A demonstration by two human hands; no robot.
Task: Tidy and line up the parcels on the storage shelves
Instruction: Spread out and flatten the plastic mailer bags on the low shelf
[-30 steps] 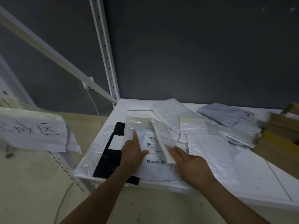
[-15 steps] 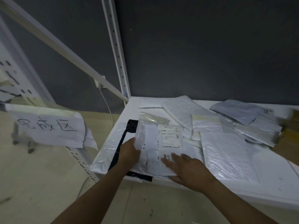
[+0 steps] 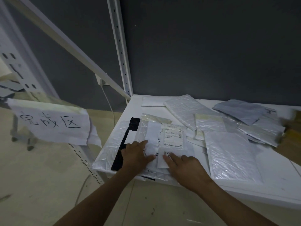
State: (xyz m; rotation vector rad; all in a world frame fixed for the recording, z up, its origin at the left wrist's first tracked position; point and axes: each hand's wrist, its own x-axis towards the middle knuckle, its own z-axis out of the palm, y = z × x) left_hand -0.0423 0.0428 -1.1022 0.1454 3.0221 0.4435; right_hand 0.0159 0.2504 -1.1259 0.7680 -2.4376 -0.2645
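A small stack of white padded mailers with printed labels lies at the left front of the white shelf. My left hand lies flat on the stack's left part, fingers spread. My right hand presses flat on a small labelled packet at the stack's front. Under the stack lie a black parcel and a large white bag. A big silver mailer lies to the right, with several more mailers scattered behind it.
A grey bag lies at the back right, and brown cardboard boxes sit at the right edge. The shelf's white upright post stands at the back left corner. A paper sign with handwriting hangs to the left. Beige floor lies below.
The labelled mailers have been gathered into one stack, and both hands have come to rest flat on top of it. The view has shifted a little to the left.
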